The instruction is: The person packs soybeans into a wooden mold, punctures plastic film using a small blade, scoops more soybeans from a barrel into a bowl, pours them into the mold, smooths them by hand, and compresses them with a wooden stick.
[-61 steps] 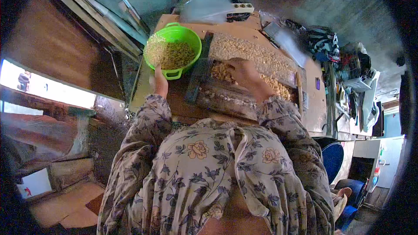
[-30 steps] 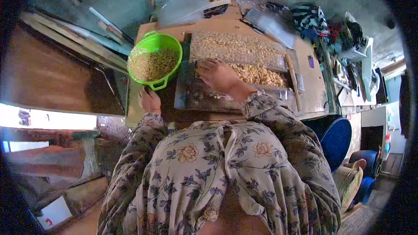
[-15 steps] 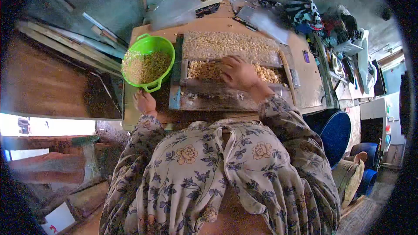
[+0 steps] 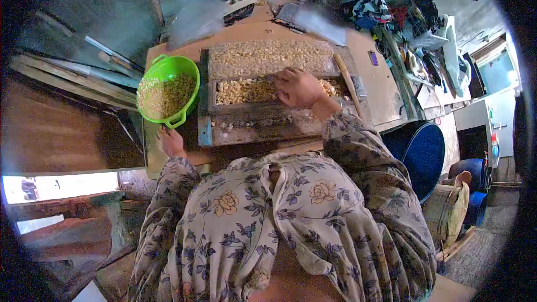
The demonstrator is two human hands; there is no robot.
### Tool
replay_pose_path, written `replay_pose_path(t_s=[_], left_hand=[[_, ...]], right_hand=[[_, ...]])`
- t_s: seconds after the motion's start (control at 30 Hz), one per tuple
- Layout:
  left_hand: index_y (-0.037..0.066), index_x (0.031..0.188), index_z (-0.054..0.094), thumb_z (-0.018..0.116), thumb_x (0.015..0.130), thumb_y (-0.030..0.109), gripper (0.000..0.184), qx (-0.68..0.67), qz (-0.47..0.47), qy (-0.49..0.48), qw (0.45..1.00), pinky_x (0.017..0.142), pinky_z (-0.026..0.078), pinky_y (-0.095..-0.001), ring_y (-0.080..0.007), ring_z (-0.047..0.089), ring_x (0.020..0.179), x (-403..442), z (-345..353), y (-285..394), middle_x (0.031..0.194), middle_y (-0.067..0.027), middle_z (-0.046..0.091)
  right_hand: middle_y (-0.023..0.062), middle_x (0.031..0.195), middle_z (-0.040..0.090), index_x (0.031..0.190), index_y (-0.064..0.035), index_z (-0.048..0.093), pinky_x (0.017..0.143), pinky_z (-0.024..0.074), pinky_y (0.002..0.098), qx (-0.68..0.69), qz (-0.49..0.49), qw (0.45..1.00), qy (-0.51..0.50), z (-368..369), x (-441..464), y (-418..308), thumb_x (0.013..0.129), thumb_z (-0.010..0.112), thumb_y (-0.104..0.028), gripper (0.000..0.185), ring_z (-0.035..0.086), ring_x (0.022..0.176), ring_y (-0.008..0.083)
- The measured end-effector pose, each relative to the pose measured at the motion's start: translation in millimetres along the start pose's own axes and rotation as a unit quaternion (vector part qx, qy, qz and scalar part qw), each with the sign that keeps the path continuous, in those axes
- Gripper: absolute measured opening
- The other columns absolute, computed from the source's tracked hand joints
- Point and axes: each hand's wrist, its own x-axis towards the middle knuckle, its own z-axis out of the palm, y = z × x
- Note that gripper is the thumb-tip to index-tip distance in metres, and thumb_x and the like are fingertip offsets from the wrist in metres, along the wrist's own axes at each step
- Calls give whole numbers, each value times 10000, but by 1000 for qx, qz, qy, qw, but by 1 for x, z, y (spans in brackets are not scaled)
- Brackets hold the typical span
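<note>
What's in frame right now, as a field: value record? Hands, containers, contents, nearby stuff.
left_hand: left hand by the near handle of the green basin; contact unclear
right_hand: right hand palm down over the loose pieces; grip hidden
basin: green basin, left of the frame, holding small pieces, paler at left, browner at right
frame: wooden frame, long trough partly filled with loose pieces
behind_trough: flat pale layer of pieces
stick: wooden stick across the frame's right end
floor_right: blue barrel
</note>
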Motion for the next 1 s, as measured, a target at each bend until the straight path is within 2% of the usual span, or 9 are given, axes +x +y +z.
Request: replay_pose_path(t_s=[0.1,0.23,0.3,0.43,0.57,0.73,0.8,0.87,1.0], left_hand=[[-10,882,509,462,757,280,319,19,92,60,994,670,395,-481,-397,492,782,1,13,-13,849,-226,518],[-8,877,513,460,757,276,313,-53,7,2,999,671,395,-479,-393,494,783,1,-7,8,851,-219,525],[-13,855,514,462,755,275,309,57,81,95,991,657,392,-481,-391,493,773,2,-20,23,826,-212,528],[-16,823,514,460,757,273,301,-25,37,47,998,644,388,-485,-394,491,753,3,-34,37,814,-209,529],[-17,802,513,459,760,273,298,-21,61,45,997,630,384,-487,-399,488,728,6,-26,25,788,-213,521],[-14,797,511,456,768,284,305,-17,36,56,998,625,379,-489,-399,487,727,4,-25,30,782,-212,518],[-17,830,521,448,775,295,325,-6,57,66,996,631,382,-487,-400,486,745,2,-12,15,801,-222,521],[-19,854,524,448,775,296,333,-7,60,72,996,636,385,-484,-400,487,755,3,-11,14,810,-227,521],[-25,929,522,459,767,286,356,-2,55,49,997,659,393,-476,-398,489,786,-1,26,-24,836,-234,520]], right_hand=[[76,905,553,773,-89,569,653,480,347,6,22,1000,-9,-6,-14,14,645,560,-193,165,532,842,254],[69,830,523,803,-126,567,614,479,402,21,45,999,20,-15,-36,32,673,530,-255,186,533,781,252],[58,850,539,791,-122,563,681,474,391,-6,59,997,-49,-11,-50,49,669,529,-238,172,537,812,241],[47,922,580,803,-102,585,825,418,364,26,49,998,7,-35,-66,54,664,523,-207,185,534,912,213],[100,918,554,785,-60,575,764,440,371,23,43,998,30,-35,-60,60,668,520,-101,136,539,843,278],[126,931,572,912,-56,591,819,405,345,152,131,978,-53,6,-19,68,743,457,-112,223,525,902,284],[124,935,581,921,-45,586,809,405,332,367,281,886,-44,28,-9,71,776,452,-128,214,524,909,249],[136,949,579,927,-47,589,819,392,315,214,299,914,-170,-7,1,52,796,451,-158,220,522,898,231],[126,899,585,861,-38,592,875,337,364,252,341,893,-150,-6,-35,73,785,455,-186,216,531,885,245]])
